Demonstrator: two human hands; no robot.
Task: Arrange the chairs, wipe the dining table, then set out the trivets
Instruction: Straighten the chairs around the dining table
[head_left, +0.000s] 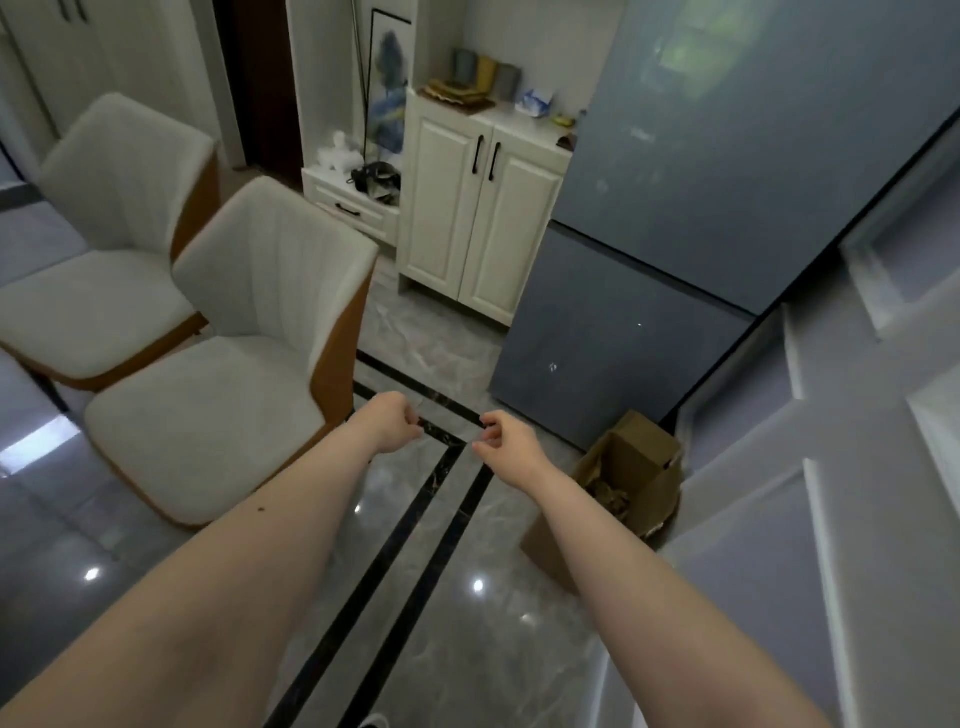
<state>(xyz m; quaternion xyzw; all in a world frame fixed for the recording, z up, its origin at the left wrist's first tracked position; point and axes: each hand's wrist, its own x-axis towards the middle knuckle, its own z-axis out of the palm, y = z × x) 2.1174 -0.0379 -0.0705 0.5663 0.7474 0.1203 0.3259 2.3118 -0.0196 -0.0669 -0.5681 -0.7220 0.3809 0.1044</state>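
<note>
Above bare floor (415, 545) | near chair (223, 395) just left | left hand (387, 423), right hand (511, 449): each grip loosely curled, empty

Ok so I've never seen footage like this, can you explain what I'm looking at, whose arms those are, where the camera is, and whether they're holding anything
There is only one picture, taken by a wide-angle camera worn on a person's head, looking forward and down. That is why two bare arms stretch out from the bottom edge: they belong to the wearer.

The left hand and right hand hang over the glossy tiled floor with fingers loosely curled. Neither holds anything.

To the left stand two white padded chairs with brown shells, the near chair and the far chair behind it. Beside them, at the left edge, is a shiny grey surface that may be the dining table. Ahead is a cream cabinet with cups and small items on top, then a grey-blue fridge. An open cardboard box sits on the floor by the fridge.
</note>
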